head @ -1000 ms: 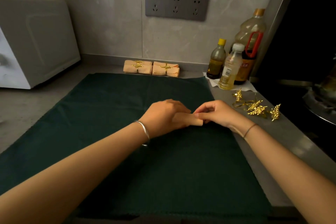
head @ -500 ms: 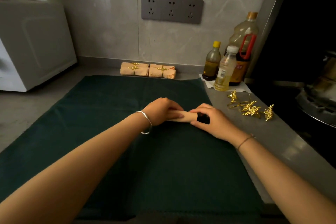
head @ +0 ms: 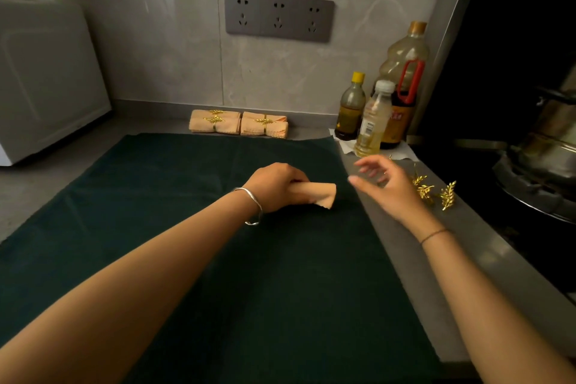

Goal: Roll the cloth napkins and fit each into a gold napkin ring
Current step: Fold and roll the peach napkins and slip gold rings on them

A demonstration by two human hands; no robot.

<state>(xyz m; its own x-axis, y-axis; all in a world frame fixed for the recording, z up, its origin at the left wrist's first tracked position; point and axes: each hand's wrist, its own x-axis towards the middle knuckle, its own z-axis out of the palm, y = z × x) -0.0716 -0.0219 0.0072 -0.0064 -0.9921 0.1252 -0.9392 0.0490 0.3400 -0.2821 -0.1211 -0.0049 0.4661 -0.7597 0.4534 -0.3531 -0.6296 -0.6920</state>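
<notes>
A: Where is the napkin sitting?

B: The left hand is gripping the rolled peach napkin over the dark green mat, with fingers curling round it and one end sticking out rightward.

A: And the right hand?

B: It is hovering just beside that end, fingers spreading loosely and holding nothing. Loose gold napkin rings are lying on the grey counter just past it, and two ringed napkins are resting by the wall.

Peach napkins with gold leaf-patterned rings, dark green mat, grey marbled wall tiles.
</notes>
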